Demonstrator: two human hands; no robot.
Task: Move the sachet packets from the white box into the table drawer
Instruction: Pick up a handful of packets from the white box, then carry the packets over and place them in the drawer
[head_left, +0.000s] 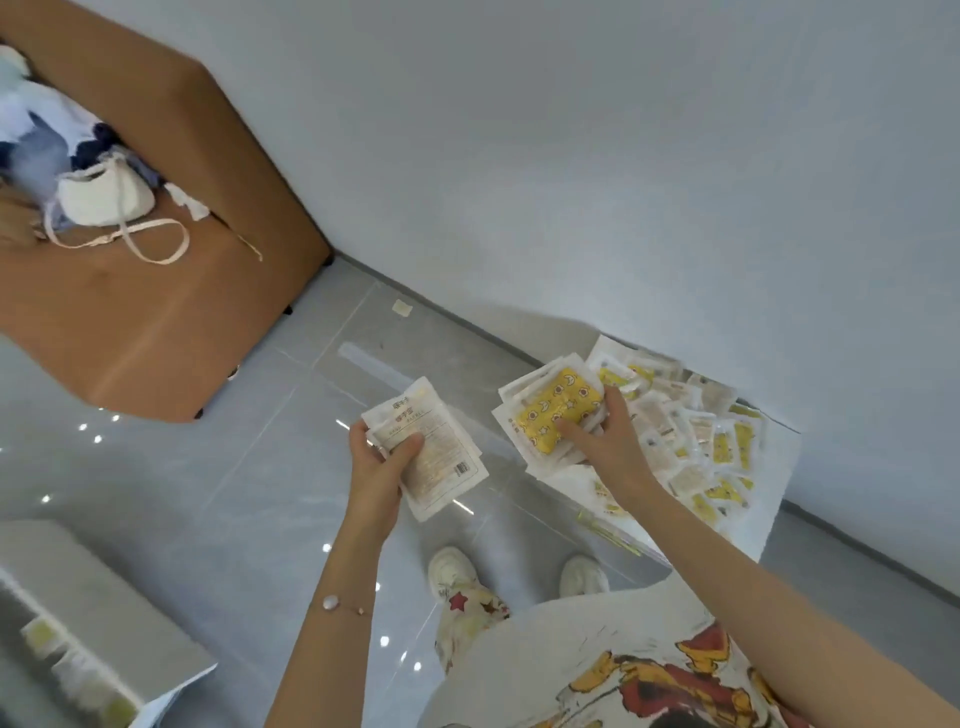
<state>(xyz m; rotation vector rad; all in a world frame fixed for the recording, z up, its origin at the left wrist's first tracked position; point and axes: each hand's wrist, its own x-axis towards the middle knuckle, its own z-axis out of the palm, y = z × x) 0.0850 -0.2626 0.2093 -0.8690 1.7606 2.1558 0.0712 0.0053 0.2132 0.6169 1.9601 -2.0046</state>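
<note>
- Where the grey floor (218, 499) meets the wall, one brown table (156, 312) stands at the upper left, with one white bag (104, 197) and a heap of clothes on it.
- One white box (776, 467) sits at the right by the wall, filled with a loose layer of sachets (691, 457), too many and too overlapped to count.
- One pale drawer (104, 613) shows at the lower left edge, with blurred packets inside.
- Both bare arms reach forward and down.
- The right hand (608, 436) is over the box, thumb on top and fingers curled under a fanned bundle of sachets with one yellow packet (556, 410) uppermost.
- The left hand (379, 462) is held over the floor, apart from the box, its thumb pressing a thin stack (441, 467) of pale sachets against curled fingers; at least two edges show.
- Two white shoes (452, 569) stand below the hands.
- One thin bracelet (332, 603) circles the left wrist.
</note>
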